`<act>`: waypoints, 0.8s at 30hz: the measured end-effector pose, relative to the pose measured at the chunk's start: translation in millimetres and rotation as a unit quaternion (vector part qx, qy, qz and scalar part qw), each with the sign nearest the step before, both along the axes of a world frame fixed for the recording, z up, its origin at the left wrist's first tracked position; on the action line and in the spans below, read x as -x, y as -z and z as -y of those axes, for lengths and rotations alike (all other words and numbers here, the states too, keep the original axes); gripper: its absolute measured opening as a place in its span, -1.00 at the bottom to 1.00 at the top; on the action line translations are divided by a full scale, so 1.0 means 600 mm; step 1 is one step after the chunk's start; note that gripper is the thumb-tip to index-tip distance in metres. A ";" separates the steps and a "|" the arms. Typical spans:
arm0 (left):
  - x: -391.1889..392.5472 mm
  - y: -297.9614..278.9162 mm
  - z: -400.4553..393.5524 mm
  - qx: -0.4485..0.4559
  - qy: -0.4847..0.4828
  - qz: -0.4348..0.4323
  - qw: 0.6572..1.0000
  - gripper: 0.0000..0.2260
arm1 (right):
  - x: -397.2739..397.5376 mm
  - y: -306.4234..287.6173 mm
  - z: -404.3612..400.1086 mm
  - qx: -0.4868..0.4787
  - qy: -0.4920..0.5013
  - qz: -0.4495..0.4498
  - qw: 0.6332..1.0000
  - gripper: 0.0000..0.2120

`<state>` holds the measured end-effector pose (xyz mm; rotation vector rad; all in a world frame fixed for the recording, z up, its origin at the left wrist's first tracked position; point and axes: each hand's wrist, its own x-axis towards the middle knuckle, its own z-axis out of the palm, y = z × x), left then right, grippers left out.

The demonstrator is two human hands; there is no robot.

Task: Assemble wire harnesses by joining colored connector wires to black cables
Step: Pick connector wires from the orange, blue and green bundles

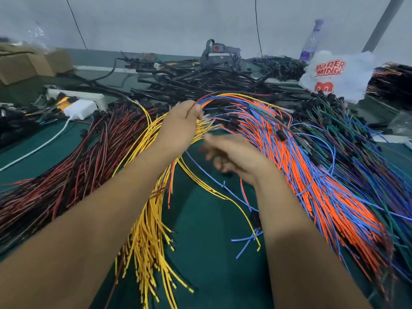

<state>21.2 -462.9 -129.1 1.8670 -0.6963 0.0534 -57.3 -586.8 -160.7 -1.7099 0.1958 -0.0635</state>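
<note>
Head view of a green worktop (207, 241) covered with sorted wire bundles. The left hand (178, 126) is raised over the middle of the worktop, its fingers and thumb curled round the gathered ends of several wires, among them blue, orange and yellow strands that arch away to the right. The right hand (231, 158) is seen just below and to the right of the left one; it is blurred, its fingers appear loosely bent, and whether anything is pinched in it cannot be told. A bundle of yellow wires (149, 230) is laid under the left forearm, fanning toward the near edge. A large bundle of orange and blue wires (318, 186) is spread to the right of the right hand, with green and dark blue wires (356, 139) beyond it. Red and black wires (66, 175) are laid at the left. Black cables (200, 81) are heaped at the far middle of the worktop. A white charger (79, 108), cardboard boxes (24, 63), a printed plastic bag (334, 74) and a bottle (312, 41) are placed along the far side.
</note>
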 end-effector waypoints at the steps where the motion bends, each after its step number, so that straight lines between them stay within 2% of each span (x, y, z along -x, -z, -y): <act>1: -0.004 -0.002 -0.002 -0.017 0.007 0.007 1.000 -0.69 | 0.003 0.002 -0.001 0.036 -0.056 -0.018 0.998 -0.75; 4: -0.016 -0.013 -0.009 -0.070 0.018 0.031 0.997 -0.73 | 0.010 0.003 -0.006 0.068 -0.185 -0.046 0.979 -0.88; 7: -0.028 -0.028 -0.019 -0.117 0.027 0.063 0.991 -0.75 | 0.014 0.000 -0.006 0.058 -0.234 -0.075 0.968 -0.91; 13: -0.045 -0.048 -0.034 -0.164 0.016 0.133 0.977 -0.74 | 0.024 -0.003 0.011 -0.007 -0.265 -0.079 0.961 -0.83; 19: -0.046 -0.040 -0.036 -0.152 0.010 0.123 0.981 -0.74 | 0.032 0.002 0.042 -0.096 -0.243 -0.067 0.963 -0.73; 24: -0.048 -0.033 -0.037 -0.145 0.015 0.108 0.983 -0.74 | 0.034 0.008 0.049 -0.101 -0.237 -0.060 0.965 -0.71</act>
